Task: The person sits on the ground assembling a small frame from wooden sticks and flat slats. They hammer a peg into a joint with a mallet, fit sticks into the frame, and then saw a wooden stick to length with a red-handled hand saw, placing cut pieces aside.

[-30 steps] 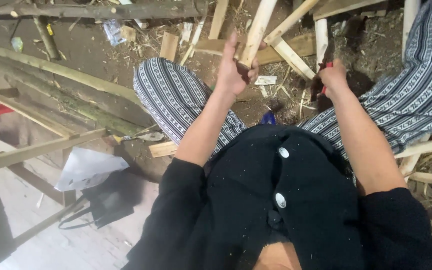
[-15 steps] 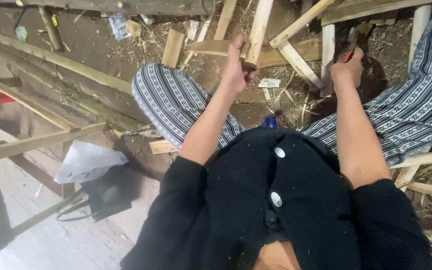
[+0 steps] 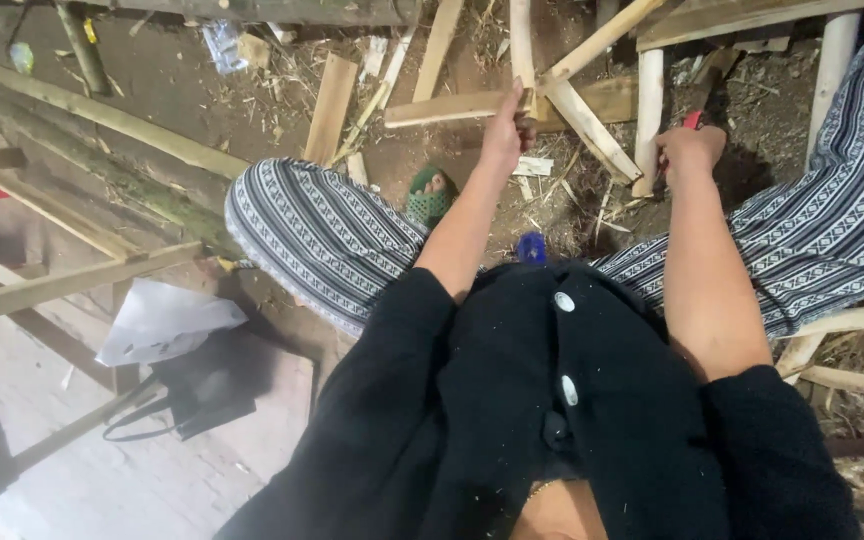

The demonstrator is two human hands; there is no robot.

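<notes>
Overall light: dim and warm, the dirt ground (image 3: 252,110) brown and murky.
Brightest patch: pale floor (image 3: 132,480) at lower left, washed out, as is the white paper sheet (image 3: 157,320).
Shadows: deep under the black bag (image 3: 202,385); dark pool just right of the right hand (image 3: 690,150).
Black jacket (image 3: 552,420): almost no detail, only pale specks and buttons.
Sharpness: wooden slats (image 3: 472,105) around the left hand (image 3: 507,135) fairly crisp; slight smear on both hands.
Edges: lines bow, corners darken.
</notes>
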